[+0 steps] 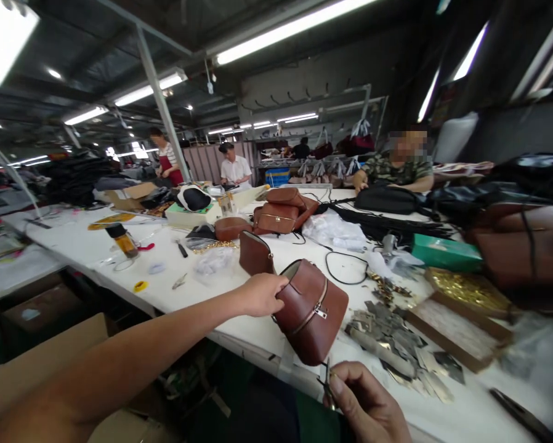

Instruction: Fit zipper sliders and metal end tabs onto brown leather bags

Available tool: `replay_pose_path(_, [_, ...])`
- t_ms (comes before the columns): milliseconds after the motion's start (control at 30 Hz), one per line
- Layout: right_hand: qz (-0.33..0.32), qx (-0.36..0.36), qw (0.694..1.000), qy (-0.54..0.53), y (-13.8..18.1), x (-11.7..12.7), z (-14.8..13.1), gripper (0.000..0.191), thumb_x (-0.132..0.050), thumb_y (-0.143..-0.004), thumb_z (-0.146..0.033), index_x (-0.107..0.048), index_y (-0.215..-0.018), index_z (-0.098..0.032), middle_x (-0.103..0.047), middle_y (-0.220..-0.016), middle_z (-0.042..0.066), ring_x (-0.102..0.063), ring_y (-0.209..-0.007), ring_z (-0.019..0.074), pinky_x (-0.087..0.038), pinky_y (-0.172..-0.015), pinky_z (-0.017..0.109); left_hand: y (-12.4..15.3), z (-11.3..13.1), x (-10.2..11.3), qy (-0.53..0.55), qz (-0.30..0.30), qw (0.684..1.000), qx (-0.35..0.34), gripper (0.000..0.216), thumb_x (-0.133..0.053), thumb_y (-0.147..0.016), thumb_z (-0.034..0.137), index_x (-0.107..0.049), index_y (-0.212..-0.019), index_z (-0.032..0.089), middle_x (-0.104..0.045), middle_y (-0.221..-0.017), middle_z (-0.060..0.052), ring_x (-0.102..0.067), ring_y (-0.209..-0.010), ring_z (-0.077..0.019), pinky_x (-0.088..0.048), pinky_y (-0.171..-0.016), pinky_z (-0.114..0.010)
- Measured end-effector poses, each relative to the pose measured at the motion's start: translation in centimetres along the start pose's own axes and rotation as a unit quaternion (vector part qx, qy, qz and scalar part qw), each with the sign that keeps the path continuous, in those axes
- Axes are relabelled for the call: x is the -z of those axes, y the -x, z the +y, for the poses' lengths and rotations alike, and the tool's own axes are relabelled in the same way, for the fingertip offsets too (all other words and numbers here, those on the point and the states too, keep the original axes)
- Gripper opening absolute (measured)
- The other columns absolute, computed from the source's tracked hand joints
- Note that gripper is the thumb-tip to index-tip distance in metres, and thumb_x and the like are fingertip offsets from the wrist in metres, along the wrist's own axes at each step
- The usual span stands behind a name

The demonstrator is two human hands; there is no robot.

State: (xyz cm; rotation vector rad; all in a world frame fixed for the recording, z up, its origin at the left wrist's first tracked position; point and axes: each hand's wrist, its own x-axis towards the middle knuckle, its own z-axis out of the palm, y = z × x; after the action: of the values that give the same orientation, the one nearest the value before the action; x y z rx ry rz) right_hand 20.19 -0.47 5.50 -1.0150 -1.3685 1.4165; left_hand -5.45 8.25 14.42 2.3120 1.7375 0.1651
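Observation:
My left hand (263,294) is closed on the rim of a brown leather handbag (320,307), with the thumb outside and the fingers partly hidden. The bag is tilted over the table's front edge, its opening toward the upper left. A zipper with a silver pull (321,311) curves across its front, and a brown flap (257,253) stands open behind it. Below the bag, my right hand (366,400) grips small scissors (328,389). Their dark blades point up at the bag's bottom corner, by a short dark end there. Whether they touch it I cannot tell.
Flat grey pieces (387,338), a cardboard tray (459,329) and gold-coloured hardware (465,289) lie to the right. More brown bags (281,212) stand behind. A glue bottle (122,240) is on the left. Across the table sits a person in a camouflage shirt (396,163).

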Motion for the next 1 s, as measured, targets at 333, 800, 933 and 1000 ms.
replay_pose_path(333, [0.021, 0.046, 0.998, -0.028, -2.4, 0.2, 1.6, 0.031, -0.072, -0.093, -0.051, -0.067, -0.086, -0.021, -0.065, -0.079, 0.001, -0.056, -0.074, 0.0174, -0.044, -0.069, 0.028, 1.2, 2.2, 0.9, 0.043, -0.063, 0.996, -0.045, 0.013, -0.065, -0.082, 0.029, -0.07, -0.089, 0.019, -0.071, -0.08, -0.001, -0.06, -0.07, -0.0171, -0.034, -0.06, -0.026])
replay_pose_path(800, [0.131, 0.104, 0.983, 0.072, -4.5, 0.0, 3.0, 0.022, -0.071, -0.095, -0.043, -0.07, -0.093, -0.021, -0.07, -0.083, 0.001, -0.061, -0.075, 0.0164, -0.046, -0.07, 0.028, -0.1, 4.2, -0.9, 0.173, -0.093, 0.977, -0.081, 0.01, -0.064, -0.081, 0.02, -0.069, -0.09, 0.018, -0.069, -0.083, 0.002, -0.059, -0.074, -0.0152, -0.035, -0.063, -0.024])
replay_pose_path(933, [0.135, 0.11, 0.981, 0.084, -4.4, 0.0, 2.9, 0.021, -0.071, -0.095, -0.042, -0.07, -0.093, -0.021, -0.072, -0.082, 0.001, -0.063, -0.073, 0.0167, -0.048, -0.068, 0.028, 0.1, 4.2, -1.1, 0.186, -0.101, 0.974, -0.078, 0.012, -0.06, -0.083, 0.018, -0.07, -0.09, 0.018, -0.068, -0.08, 0.003, -0.058, -0.072, -0.0141, -0.034, -0.062, -0.024])
replay_pose_path(1000, [0.135, 0.114, 0.98, 0.096, -4.4, 0.0, 2.6, 0.02, -0.071, -0.095, -0.041, -0.071, -0.093, -0.021, -0.072, -0.081, 0.001, -0.063, -0.072, 0.0163, -0.047, -0.066, 0.028, 0.2, 4.1, -1.2, 0.198, -0.109, 0.971, -0.078, 0.016, -0.061, -0.083, 0.018, -0.072, -0.095, 0.019, -0.07, -0.082, 0.003, -0.059, -0.074, -0.0144, -0.035, -0.063, -0.024])
